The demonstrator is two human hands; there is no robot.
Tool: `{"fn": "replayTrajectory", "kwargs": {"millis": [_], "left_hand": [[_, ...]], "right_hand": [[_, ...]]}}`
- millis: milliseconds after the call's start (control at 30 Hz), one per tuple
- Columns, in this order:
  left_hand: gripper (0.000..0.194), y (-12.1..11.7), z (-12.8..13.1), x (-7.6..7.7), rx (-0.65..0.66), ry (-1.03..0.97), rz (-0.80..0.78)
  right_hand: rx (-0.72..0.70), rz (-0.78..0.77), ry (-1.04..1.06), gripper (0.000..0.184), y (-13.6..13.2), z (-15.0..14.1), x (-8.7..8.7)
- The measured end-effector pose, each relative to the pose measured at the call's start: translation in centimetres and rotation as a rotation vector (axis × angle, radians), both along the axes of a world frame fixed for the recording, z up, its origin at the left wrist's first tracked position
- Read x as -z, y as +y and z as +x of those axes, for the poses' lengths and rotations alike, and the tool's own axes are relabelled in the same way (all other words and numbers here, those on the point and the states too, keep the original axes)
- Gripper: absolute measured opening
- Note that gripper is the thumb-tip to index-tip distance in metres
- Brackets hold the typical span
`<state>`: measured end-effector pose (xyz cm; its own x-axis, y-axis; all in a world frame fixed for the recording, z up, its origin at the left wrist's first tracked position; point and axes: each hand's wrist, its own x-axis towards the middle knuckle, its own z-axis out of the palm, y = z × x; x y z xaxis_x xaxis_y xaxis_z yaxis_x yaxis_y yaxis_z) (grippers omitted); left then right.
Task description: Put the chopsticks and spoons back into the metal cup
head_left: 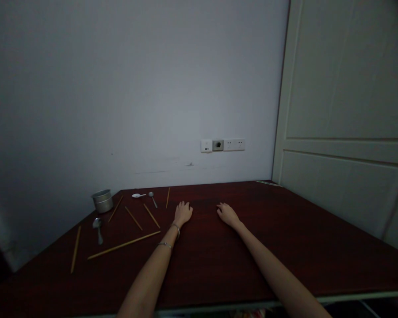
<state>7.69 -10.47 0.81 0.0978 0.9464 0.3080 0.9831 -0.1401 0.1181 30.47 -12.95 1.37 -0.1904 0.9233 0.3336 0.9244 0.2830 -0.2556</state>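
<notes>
My left hand (pixel 183 213) lies palm down on the dark red table (pixel 212 265), fingers apart and nothing in it. Two bracelets (pixel 176 230) circle that wrist. To its right, my right hand (pixel 228 214) also rests palm down on the tabletop, open and holding nothing. Nearest to my left hand is a thin wooden chopstick (pixel 168 197), just beyond it on the left. Several more chopsticks lie scattered further left, including a long one (pixel 124 245). Among them are a metal spoon (pixel 98 229), a white spoon (pixel 138 195) and a small round-bowled metal spoon (pixel 153 199).
A round metal container (pixel 102 202) stands upright near the table's left edge. A pale wall (pixel 152 88) with sockets (pixel 234 145) rises behind the table. On the right, a white panelled door or cabinet (pixel 345 119) borders the table. A flat pale strip (pixel 268 183) lies at the back right.
</notes>
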Motion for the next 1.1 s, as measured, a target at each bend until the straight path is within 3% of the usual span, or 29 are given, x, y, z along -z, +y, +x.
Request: {"fn": "replayTrajectory", "kwargs": {"millis": [467,700,800,900,967,1033,1100], "left_hand": [[0.042,-0.8,0.3,-0.2,-0.022,-0.006,-0.001],[0.039,-0.8,-0.1,-1.5,0.013,-0.048,-0.129],[0.032,-0.3,-1.7,-3.1,0.119,-0.131,-0.214],[0.03,-0.3,-4.8,-5.6,0.224,-0.334,-0.078],[0.039,-0.8,-7.6,-7.8,0.213,-0.547,-0.036],[0.048,-1.6,-11.2,-10.2,0.127,-0.82,-0.067],[0.047,-2.6,-15.3,-12.4,0.002,-1.027,0.017]], "right_hand": [[-0.019,-0.024,-0.044,0.039,-0.2,-0.1,-0.4],[-0.129,-0.006,-0.038,0.039,1.4,-3.0,-2.5],[-0.216,0.007,0.032,0.036,1.9,-5.4,-3.8],[-0.348,0.018,0.11,0.034,1.4,-8.3,-4.7],[-0.45,-0.001,0.152,0.033,0.6,-10.6,-5.2],[-0.555,-0.039,0.187,0.032,-0.5,-13.2,-5.7],[-0.648,-0.078,0.217,0.031,-1.5,-15.8,-6.2]]}}
